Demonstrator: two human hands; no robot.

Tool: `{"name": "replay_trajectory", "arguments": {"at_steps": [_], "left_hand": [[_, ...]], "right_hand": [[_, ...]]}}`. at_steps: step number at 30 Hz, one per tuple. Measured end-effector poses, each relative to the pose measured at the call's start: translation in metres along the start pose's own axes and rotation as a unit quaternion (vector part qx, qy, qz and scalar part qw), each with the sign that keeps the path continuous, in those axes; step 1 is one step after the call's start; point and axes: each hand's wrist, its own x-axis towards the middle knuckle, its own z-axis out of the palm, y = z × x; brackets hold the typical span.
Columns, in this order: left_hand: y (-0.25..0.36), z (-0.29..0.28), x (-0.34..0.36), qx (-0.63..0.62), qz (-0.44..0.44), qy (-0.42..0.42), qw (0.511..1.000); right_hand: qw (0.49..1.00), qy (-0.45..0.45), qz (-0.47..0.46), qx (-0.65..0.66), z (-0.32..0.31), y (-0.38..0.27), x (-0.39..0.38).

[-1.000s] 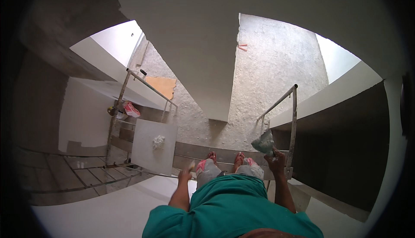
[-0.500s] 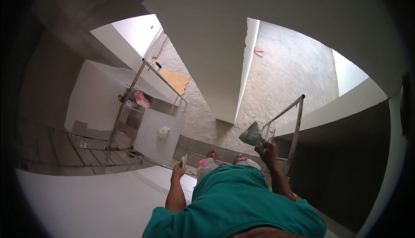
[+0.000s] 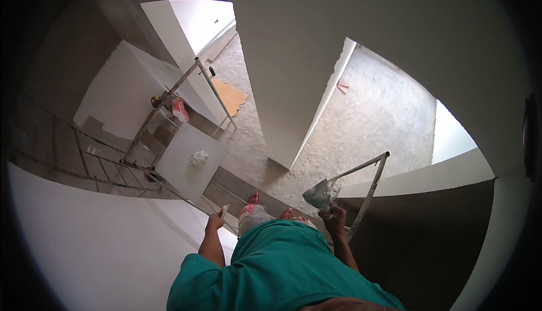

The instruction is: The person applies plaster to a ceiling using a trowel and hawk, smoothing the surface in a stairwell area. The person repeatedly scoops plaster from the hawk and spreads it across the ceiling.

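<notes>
My right hand (image 3: 334,216) is closed round the handle of a wide putty knife (image 3: 317,194), its grey-green, smeared blade pointing up and left. My left hand (image 3: 215,219), also closed, grips a slim, flat-bladed tool (image 3: 224,210) that looks like a smaller scraper; its full shape is too small to make out. Beyond the left hand lies a pale square board (image 3: 175,158) with a lump of white putty (image 3: 198,157) on it. Both tools are held in the air, apart from the board.
I stand on a raised plank platform (image 3: 231,181) between metal scaffold frames, one at left (image 3: 217,93) and one at right (image 3: 370,192). A partly coated wall (image 3: 262,85) rises ahead. Far below are an orange sheet (image 3: 230,97) and red strips (image 3: 342,88); a red-white bag (image 3: 179,109) sits left.
The whole view has turned and shifted, so the board, frames and wall edges sit at a new slant. Both hands keep hold of their tools; the right arm appears closer to my body.
</notes>
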Motion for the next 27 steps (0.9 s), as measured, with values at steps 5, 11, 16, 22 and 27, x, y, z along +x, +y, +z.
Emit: {"name": "replay_trajectory", "arguments": {"at_steps": [5, 11, 16, 22, 27], "left_hand": [[-0.021, 0.014, -0.037, -0.029, -0.083, 0.007, 0.996], [-0.030, 0.039, -0.017, -0.113, -0.038, 0.025, 0.993], [-0.012, 0.028, -0.035, -0.181, 0.005, 0.049, 0.982], [-0.043, 0.029, -0.030, -0.172, -0.061, 0.039, 0.982], [-0.090, 0.029, -0.007, -0.120, -0.138, -0.023, 0.983]], "right_hand": [[0.999, -0.031, -0.022, -0.031, -0.002, 0.006, 0.009], [0.995, -0.065, -0.051, -0.054, 0.003, -0.005, 0.024], [0.992, -0.104, -0.053, -0.042, 0.010, -0.030, 0.033], [0.988, -0.144, -0.028, -0.051, 0.024, -0.046, 0.039], [0.995, -0.092, -0.029, -0.029, 0.047, -0.052, 0.037]]}}
